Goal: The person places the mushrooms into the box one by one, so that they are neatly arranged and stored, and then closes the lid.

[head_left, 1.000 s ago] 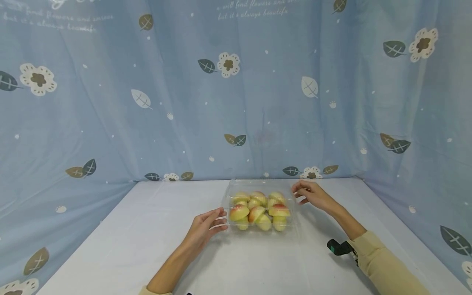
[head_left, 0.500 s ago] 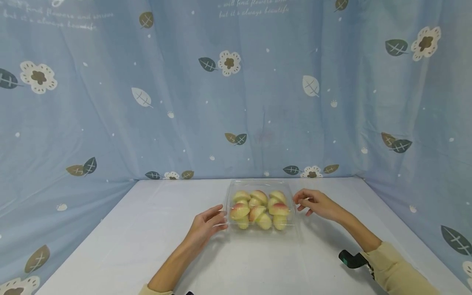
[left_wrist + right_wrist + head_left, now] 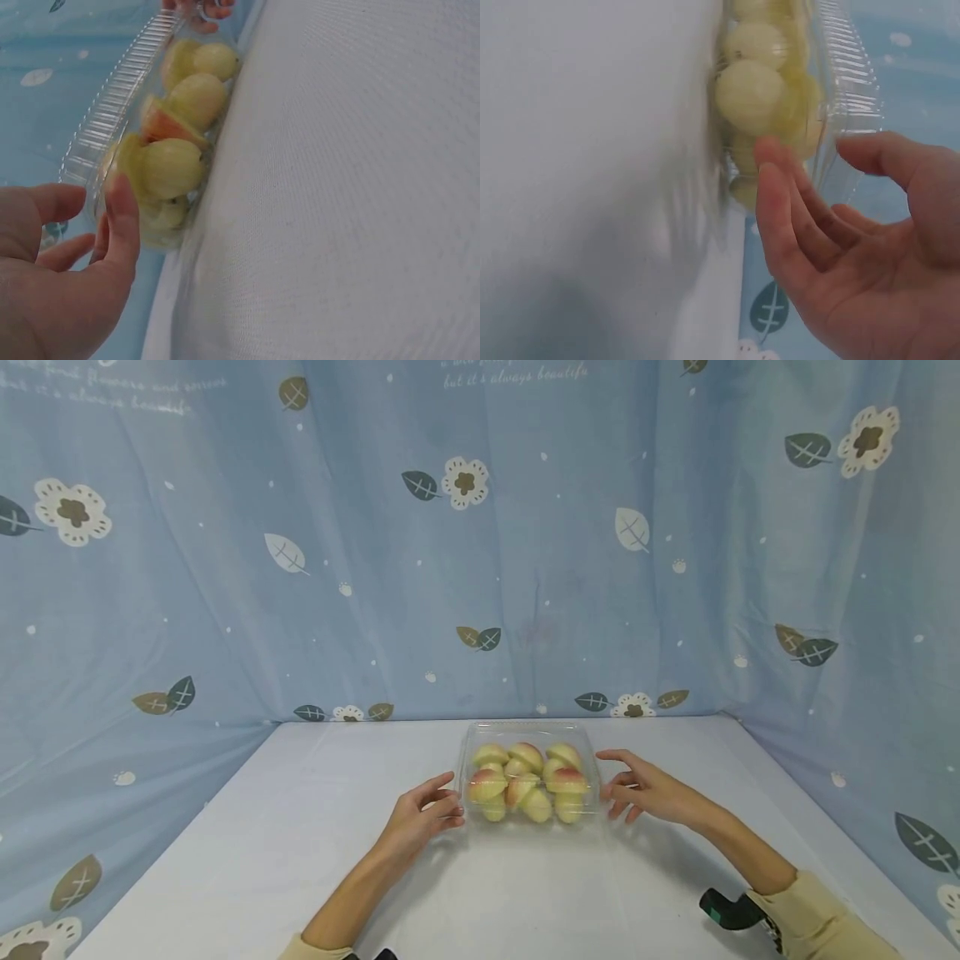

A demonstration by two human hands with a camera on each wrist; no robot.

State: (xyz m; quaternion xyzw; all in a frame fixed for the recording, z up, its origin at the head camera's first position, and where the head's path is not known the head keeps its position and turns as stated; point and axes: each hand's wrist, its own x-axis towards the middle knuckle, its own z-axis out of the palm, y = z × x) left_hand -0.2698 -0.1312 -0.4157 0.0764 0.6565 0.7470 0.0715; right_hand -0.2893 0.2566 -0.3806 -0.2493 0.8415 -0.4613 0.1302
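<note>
- The left hand [image 3: 420,814] rests at the left end of a clear plastic clamshell box [image 3: 531,731]; its grip is loose and wide, with the fingers [image 3: 124,217] nearly straight and the fingertips at the box's wall, curled round nothing.
- The right hand [image 3: 645,789] is at the opposite, right end of the box, its grip also wide, the fingers [image 3: 780,202] spread and relaxed, the tips just beside or lightly touching the wall; I cannot tell which.
- The box sits between the two hands, lid shut, lying flat on the white surface [image 3: 300,827].
- Inside it, yellow-green peach pieces with red blush [image 3: 525,781] are packed close together, against the walls nearest both hands.
- Beyond the box hangs a blue curtain with flowers and leaves [image 3: 300,568].
</note>
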